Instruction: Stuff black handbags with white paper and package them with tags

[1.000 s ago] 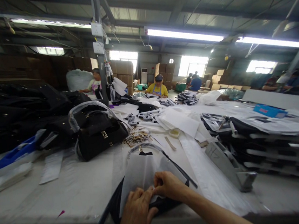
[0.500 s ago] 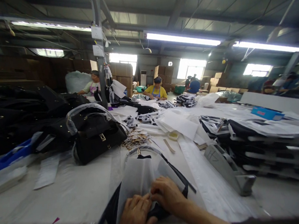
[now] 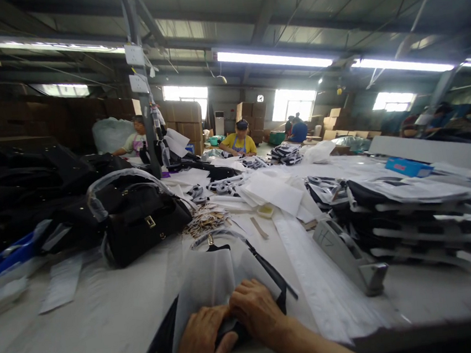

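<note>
A black handbag (image 3: 278, 273) lies partly flattened at the near table edge, white paper (image 3: 206, 279) over its middle. Its wrapped handle (image 3: 236, 233) arches beyond the paper, beside a small gold clasp (image 3: 210, 240). My left hand (image 3: 202, 340) grips the near edge, fingers over the paper and thumb on the black material. Against its fingertips, my right hand (image 3: 257, 310) is closed, fingers curled down on the paper at the bag's near edge. What lies under the right fingertips is hidden. To the left stands a finished-looking black handbag (image 3: 147, 229) with a plastic-wrapped handle.
A tape dispenser (image 3: 349, 257) stands right of my hands, near stacked black bag pieces (image 3: 414, 220). Loose white sheets (image 3: 272, 192) and a heap of small tan strips (image 3: 206, 219) lie beyond. Black bags (image 3: 20, 191) pile up at left. A co-worker in yellow (image 3: 238, 141) sits across.
The view has turned slightly right, so everything sits further left. My right hand's fingers have curled down closer over the paper beside my left hand. The bag stays in place.
</note>
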`<state>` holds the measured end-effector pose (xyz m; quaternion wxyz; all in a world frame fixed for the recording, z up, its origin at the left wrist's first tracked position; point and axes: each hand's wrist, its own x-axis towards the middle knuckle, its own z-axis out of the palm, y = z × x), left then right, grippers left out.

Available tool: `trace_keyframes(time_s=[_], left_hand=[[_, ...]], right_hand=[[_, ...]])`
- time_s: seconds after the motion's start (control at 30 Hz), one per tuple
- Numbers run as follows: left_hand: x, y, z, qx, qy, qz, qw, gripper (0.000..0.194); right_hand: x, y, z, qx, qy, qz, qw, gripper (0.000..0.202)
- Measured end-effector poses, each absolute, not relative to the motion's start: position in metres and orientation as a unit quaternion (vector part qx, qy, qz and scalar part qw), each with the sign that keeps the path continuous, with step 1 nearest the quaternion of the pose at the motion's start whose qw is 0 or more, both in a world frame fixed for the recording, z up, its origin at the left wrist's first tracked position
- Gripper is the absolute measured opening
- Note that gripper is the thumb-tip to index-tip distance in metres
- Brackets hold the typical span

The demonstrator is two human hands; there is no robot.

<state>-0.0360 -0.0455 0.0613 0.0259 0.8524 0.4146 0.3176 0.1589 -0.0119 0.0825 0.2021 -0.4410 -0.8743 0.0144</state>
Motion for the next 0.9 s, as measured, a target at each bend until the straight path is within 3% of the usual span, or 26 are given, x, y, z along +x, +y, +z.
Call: trace_keyframes(time_s=[0.13,0.4,0.57,0.9], left_hand=[[-0.036,-0.042,0.058,0.849,0.420,0.321,0.001,0.033],[-0.035,-0.039,0.049,0.860,0.422,0.280,-0.063,0.050],[-0.037,-0.039,0.048,0.869,0.399,0.279,-0.088,0.043],[-0.035,-0.044,0.044,0.858,0.411,0.294,-0.092,0.051]], right_hand=[[0.161,-0.012,0.090,-0.446,-0.870,0.077,0.195,0.005],[0.165,-0.015,0.083,-0.462,-0.824,0.154,0.288,0.011],[0.166,-0.017,0.087,-0.470,-0.801,0.179,0.326,0.007],[0.161,-0.015,0.091,-0.515,-0.770,0.209,0.313,0.012]])
